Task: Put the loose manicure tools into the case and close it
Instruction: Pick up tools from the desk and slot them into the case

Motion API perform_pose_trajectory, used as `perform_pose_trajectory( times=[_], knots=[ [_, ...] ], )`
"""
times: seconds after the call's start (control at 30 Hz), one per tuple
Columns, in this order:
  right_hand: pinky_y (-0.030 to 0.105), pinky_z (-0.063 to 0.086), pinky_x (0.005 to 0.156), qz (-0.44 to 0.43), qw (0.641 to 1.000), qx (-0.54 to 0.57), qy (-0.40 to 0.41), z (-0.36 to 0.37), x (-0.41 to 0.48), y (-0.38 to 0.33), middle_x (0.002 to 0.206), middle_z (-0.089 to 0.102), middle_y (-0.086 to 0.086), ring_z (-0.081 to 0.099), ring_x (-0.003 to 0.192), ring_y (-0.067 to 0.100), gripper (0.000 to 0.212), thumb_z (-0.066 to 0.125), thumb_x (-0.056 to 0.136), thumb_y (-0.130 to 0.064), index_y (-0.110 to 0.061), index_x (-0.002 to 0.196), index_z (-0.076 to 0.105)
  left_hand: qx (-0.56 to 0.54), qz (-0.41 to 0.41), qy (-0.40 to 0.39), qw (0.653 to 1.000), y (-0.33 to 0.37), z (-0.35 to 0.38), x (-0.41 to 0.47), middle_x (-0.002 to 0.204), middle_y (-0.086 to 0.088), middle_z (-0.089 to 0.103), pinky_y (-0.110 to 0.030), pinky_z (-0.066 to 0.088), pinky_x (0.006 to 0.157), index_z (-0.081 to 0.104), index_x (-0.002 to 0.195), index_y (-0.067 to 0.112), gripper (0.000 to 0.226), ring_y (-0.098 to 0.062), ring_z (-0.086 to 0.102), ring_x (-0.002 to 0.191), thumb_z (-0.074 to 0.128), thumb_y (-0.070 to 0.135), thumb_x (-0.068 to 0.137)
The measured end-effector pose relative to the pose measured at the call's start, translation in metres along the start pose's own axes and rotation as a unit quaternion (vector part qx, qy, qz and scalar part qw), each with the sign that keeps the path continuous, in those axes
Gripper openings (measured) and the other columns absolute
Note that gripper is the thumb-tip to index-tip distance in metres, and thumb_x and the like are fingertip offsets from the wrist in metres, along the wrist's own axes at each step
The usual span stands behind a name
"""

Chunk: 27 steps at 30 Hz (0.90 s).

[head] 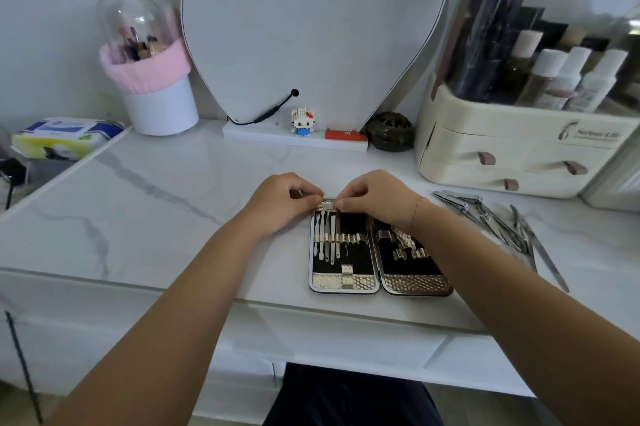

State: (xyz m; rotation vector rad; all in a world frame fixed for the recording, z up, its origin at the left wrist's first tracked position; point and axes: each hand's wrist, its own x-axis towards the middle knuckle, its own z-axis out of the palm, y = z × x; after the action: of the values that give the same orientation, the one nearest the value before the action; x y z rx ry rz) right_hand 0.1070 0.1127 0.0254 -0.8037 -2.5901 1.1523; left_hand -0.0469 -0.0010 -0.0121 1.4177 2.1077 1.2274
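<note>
The case [412, 283] lies open and flat. Both hands are at the top end of its left half. The left hand [284, 198] is curled up and pinches the case's top band. The right hand [374, 197] pinches what looks like a thin tool [338, 226], which runs long-ways down the case, beside the tucked-in tools [325, 231]. The loose tools [485, 217] lie in a pile to the right of the case, so the right hand is nearer to them.
</note>
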Motion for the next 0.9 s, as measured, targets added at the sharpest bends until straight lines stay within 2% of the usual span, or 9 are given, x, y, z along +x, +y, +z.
perform_pose_trajectory(
  times=[0.13, 0.23, 0.37, 0.43, 0.5, 0.53, 0.63, 0.73, 0.9],
  knots=[
    [0.021, 0.038, 0.063, -0.001, 1.0, -0.003, 0.003, 0.002, -0.006, 0.0, 0.064, 0.065, -0.006, 0.05, 0.059, 0.003, 0.023, 0.061, 0.085, -0.035, -0.02, 0.077, 0.077, 0.0, -0.002, -0.002, 1.0, 0.001, 0.0, -0.001, 0.09, 0.007, 0.064, -0.024, 0.043, 0.076, 0.074, 0.09, 0.025, 0.009, -0.012, 0.058, 0.083, 0.07, 0.026, 0.082],
    [0.03, 0.043, 0.071, 0.003, 1.0, -0.004, 0.01, 0.002, -0.009, 0.001, 0.078, 0.063, 0.017, 0.051, 0.068, 0.014, 0.03, 0.055, 0.088, -0.042, -0.025, 0.076, 0.077, -0.004, -0.003, -0.004, 1.0, 0.001, 0.0, -0.001, 0.089, 0.009, 0.063, -0.023, 0.043, 0.076, 0.074, 0.089, 0.027, 0.008, -0.011, 0.058, 0.083, 0.07, 0.026, 0.082],
    [0.027, 0.044, 0.069, -0.003, 0.999, 0.014, 0.032, 0.002, -0.023, 0.0, 0.08, 0.065, 0.002, 0.054, 0.069, 0.014, 0.028, 0.053, 0.091, -0.038, -0.021, 0.093, 0.075, -0.012, -0.001, -0.002, 1.0, 0.001, 0.0, 0.0, 0.088, 0.011, 0.064, -0.024, 0.043, 0.077, 0.072, 0.084, 0.033, 0.008, -0.011, 0.059, 0.085, 0.071, 0.025, 0.081],
    [0.021, 0.049, 0.07, -0.02, 0.997, 0.024, 0.076, -0.005, -0.034, 0.006, 0.087, 0.069, -0.002, 0.06, 0.074, 0.011, 0.024, 0.056, 0.09, -0.034, -0.02, 0.098, 0.074, -0.017, -0.005, -0.003, 1.0, 0.0, 0.0, 0.0, 0.087, 0.012, 0.064, -0.023, 0.042, 0.076, 0.072, 0.084, 0.032, 0.009, -0.01, 0.059, 0.084, 0.071, 0.024, 0.081],
    [0.007, 0.046, 0.07, -0.028, 0.988, -0.011, 0.153, -0.022, -0.047, 0.021, 0.09, 0.07, -0.004, 0.061, 0.08, 0.005, 0.019, 0.062, 0.087, -0.026, -0.016, 0.097, 0.073, -0.024, -0.008, -0.005, 1.0, 0.0, 0.0, -0.001, 0.088, 0.012, 0.064, -0.021, 0.041, 0.078, 0.073, 0.086, 0.03, 0.009, -0.008, 0.059, 0.086, 0.071, 0.022, 0.081],
    [0.006, 0.044, 0.068, -0.018, 0.979, -0.038, 0.198, -0.034, -0.054, 0.03, 0.088, 0.069, -0.004, 0.061, 0.079, 0.005, 0.016, 0.064, 0.086, -0.023, -0.014, 0.095, 0.073, -0.025, -0.008, -0.005, 1.0, 0.0, 0.0, -0.001, 0.089, 0.012, 0.065, -0.02, 0.041, 0.078, 0.074, 0.087, 0.029, 0.01, -0.006, 0.059, 0.087, 0.071, 0.022, 0.081],
    [0.021, 0.042, 0.069, 0.056, 0.952, -0.116, 0.277, -0.065, -0.076, 0.062, 0.077, 0.066, -0.001, 0.061, 0.077, 0.014, 0.011, 0.068, 0.081, -0.019, -0.012, 0.086, 0.075, -0.021, -0.006, -0.004, 1.0, 0.002, 0.0, -0.002, 0.09, 0.01, 0.066, -0.017, 0.04, 0.078, 0.075, 0.089, 0.025, 0.01, -0.003, 0.059, 0.088, 0.071, 0.021, 0.081],
    [0.021, 0.038, 0.068, 0.106, 0.948, -0.142, 0.263, -0.076, -0.092, 0.086, 0.074, 0.066, 0.001, 0.06, 0.076, 0.017, 0.008, 0.07, 0.078, -0.018, -0.014, 0.084, 0.075, -0.012, -0.005, -0.004, 1.0, 0.002, -0.001, -0.003, 0.091, 0.01, 0.067, -0.014, 0.039, 0.076, 0.075, 0.09, 0.024, 0.011, -0.003, 0.059, 0.089, 0.07, 0.021, 0.082],
    [0.02, 0.036, 0.07, 0.109, 0.949, -0.149, 0.257, -0.075, -0.098, 0.096, 0.076, 0.064, -0.003, 0.057, 0.076, 0.014, 0.008, 0.072, 0.076, -0.017, -0.015, 0.084, 0.074, -0.01, -0.009, -0.003, 1.0, 0.002, -0.001, -0.004, 0.091, 0.011, 0.066, -0.015, 0.039, 0.078, 0.075, 0.091, 0.024, 0.011, -0.005, 0.06, 0.091, 0.07, 0.021, 0.082]
  ],
)
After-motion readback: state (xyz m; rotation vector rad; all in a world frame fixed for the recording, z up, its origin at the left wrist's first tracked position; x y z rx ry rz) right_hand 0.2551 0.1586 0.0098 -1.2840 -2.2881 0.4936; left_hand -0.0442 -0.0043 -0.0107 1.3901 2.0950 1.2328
